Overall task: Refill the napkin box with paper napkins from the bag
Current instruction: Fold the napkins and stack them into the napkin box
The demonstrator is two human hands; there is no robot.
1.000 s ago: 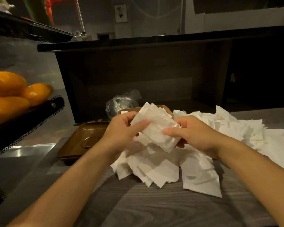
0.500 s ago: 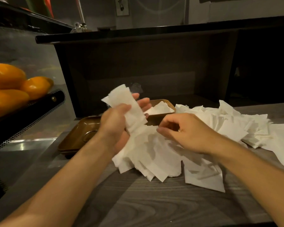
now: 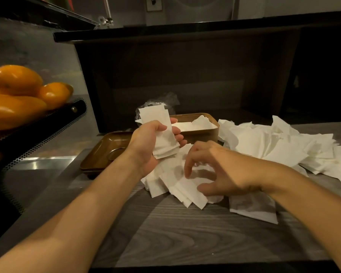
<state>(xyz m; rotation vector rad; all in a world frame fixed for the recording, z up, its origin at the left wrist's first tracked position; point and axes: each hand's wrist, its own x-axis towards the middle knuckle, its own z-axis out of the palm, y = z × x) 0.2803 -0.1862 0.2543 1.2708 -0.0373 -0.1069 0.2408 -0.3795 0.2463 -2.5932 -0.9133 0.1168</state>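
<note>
head view: the left hand (image 3: 149, 143) grips a small stack of napkins (image 3: 160, 131), thumb over the front and fingers curled behind, holding it upright just in front of the napkin box (image 3: 197, 128). the right hand (image 3: 215, 170) hovers over the loose pile of napkins (image 3: 268, 146) on the grey counter (image 3: 185, 233), fingers spread and half curled like a claw, holding nothing; whether the fingertips touch the paper beneath is hard to tell.

the step in hand looks like gathering: building a neat bundle from the scattered pile before it goes in the box. the box is open and already holds some white napkins. the next move likely calls for the right hand to pinch up a few more sheets and square them against the stack, or for the left to carry its stack back into the box.

the brown lid (image 3: 106, 152) lies upturned left of the box. a crumpled plastic bag (image 3: 159, 101) sits behind the held stack. orange fruits (image 3: 18, 95) rest on a perforated black tray (image 3: 37, 131) at far left. the thin sheets overlap at odd angles, so lifting only a few cleanly may be fiddly.
</note>
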